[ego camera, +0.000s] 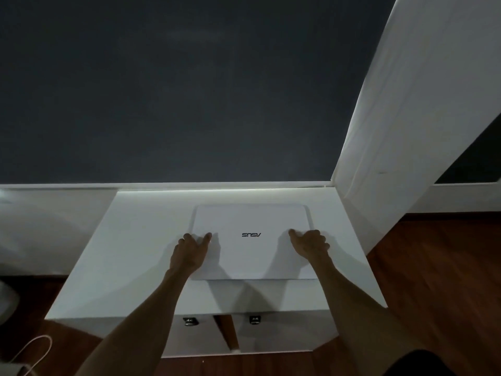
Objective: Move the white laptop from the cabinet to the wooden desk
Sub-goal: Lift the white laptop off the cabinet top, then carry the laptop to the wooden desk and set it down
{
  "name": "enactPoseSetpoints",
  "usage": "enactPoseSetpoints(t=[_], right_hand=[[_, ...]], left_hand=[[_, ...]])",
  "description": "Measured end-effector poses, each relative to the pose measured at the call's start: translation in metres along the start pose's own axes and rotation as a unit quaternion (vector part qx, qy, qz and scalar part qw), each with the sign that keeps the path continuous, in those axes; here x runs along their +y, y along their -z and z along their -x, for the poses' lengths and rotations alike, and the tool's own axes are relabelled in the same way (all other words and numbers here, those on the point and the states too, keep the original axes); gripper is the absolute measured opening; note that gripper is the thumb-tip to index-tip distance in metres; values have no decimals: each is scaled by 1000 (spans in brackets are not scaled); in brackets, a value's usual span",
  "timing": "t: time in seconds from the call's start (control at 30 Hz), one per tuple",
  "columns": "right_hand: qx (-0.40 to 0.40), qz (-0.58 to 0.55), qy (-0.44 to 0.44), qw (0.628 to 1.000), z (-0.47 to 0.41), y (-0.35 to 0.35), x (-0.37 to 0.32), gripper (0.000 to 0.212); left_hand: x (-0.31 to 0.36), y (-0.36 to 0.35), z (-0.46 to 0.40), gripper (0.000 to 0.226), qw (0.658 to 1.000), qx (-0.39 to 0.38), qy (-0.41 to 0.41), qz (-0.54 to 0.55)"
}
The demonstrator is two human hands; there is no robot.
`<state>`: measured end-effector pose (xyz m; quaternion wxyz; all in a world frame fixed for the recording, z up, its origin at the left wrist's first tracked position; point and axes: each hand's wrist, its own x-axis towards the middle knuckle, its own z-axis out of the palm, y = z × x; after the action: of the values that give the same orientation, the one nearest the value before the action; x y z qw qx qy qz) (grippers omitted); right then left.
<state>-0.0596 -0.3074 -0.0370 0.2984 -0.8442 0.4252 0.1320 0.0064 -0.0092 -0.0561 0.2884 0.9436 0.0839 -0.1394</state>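
Closed white laptop with an upside-down black logo lies flat on the white cabinet top, near its back edge

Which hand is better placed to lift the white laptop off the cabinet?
Neither alone: left hand and right hand grip opposite side edges of the closed white laptop on the cabinet, so lifting with both looks steadiest.
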Motion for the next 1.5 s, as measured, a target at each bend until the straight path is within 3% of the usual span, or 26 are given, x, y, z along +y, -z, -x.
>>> enactPoseSetpoints(t=[0.17,0.33,0.6,0.83,1.03,1.2,1.5], right_hand=[[-7,-12,2,1000,3,-1,4,87],[9,-74,9,997,20,2,8,87],[106,-179,84,974,58,57,-6,84],[235,-261,144,925,93,133,26,80],[324,-315,110,885,108,213,135,73],[370,-310,79,872,129,258,220,67],[480,-318,-70,814,189,319,447,81]], left_hand=[[-11,2,11,67,997,20,22,70],[-22,7,26,61,991,60,-19,119],[25,59,31,54,975,128,-111,146],[108,78,40,49,934,161,-262,183],[217,27,105,44,903,103,-365,200],[280,-28,152,46,890,58,-395,221],[404,-179,321,50,839,-106,-499,190]])
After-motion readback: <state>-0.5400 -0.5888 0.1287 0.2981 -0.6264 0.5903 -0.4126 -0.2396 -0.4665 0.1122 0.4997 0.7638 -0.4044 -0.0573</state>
